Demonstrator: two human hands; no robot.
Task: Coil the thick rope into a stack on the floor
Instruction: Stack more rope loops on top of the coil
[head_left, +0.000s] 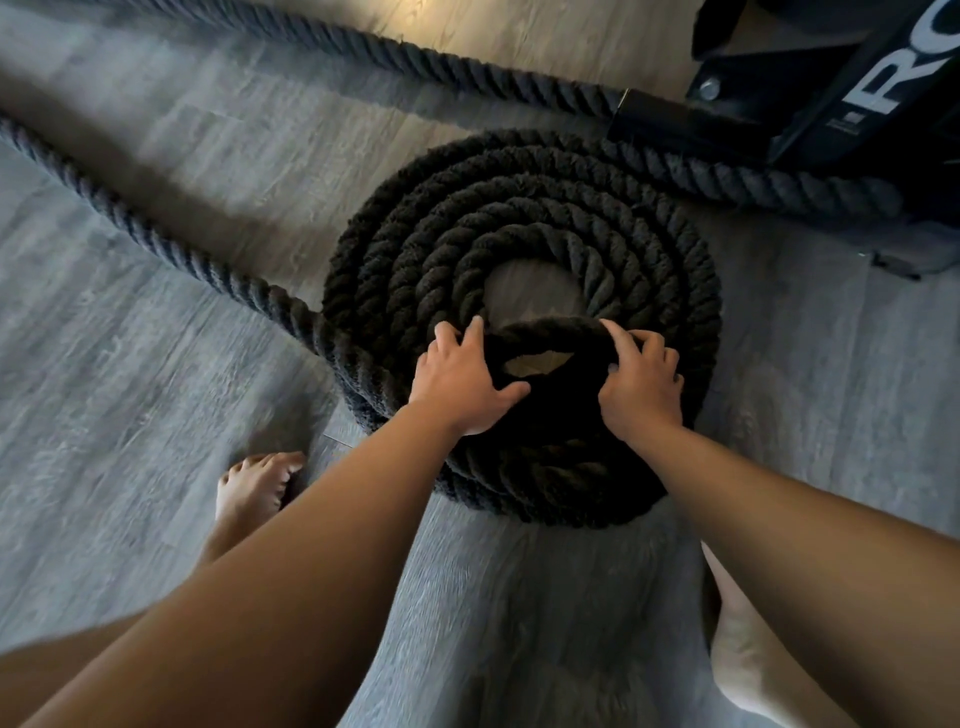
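Head view: a grey wood-grain plank floor (156, 364) is seen from above, with a warmer patch of light at the top. The thick rope (519, 218), dark and twisted, is laid on it as a flat spiral of several rings around a bare centre, with further turns stacked beneath at the near side. One straight run is led in from the left edge to the coil's left rim; another is stretched down from the top and passed by a black equipment base (831, 93) marked with white letters "RO", beyond the coil at the upper right. Over the coil's near inner edge a short arc of rope is held raised between two bare hands. Its left end is grasped by the left hand (460, 382), fingers curved over it and thumb spread along it; its right end is clasped by the right hand (641, 384), fingers curled round it. A bare left foot (254, 493) is planted just beside the coil, and a right foot (737, 649) is partly hidden under the forearm.
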